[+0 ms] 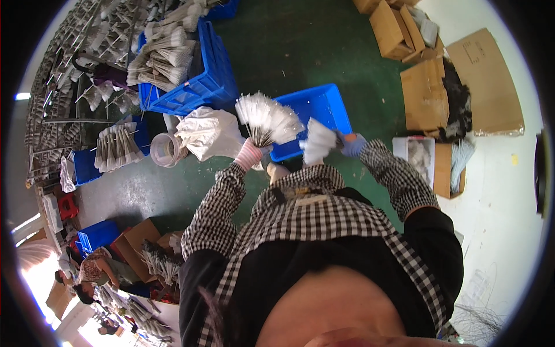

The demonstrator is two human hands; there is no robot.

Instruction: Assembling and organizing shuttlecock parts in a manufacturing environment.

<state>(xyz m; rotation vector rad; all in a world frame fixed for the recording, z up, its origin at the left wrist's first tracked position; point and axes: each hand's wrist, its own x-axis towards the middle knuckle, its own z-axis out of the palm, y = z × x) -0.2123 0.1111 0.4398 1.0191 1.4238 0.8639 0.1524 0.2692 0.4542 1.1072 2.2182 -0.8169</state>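
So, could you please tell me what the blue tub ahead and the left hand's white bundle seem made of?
Blue tub: probably plastic, smooth, faintly shiny, given its even colour.
White bundle: perhaps synthetic bristles, softly shiny, given fine pale strands; fibre unclear.

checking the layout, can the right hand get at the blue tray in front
Probably yes: the right hand appears near the blue tray, with nothing visibly between, though it holds a white bristle bundle.

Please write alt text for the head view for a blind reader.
A gloved left hand holds a fan of white bristly bundles, the right hand a smaller bunch, near a blue bin. Cardboard boxes stand at right.
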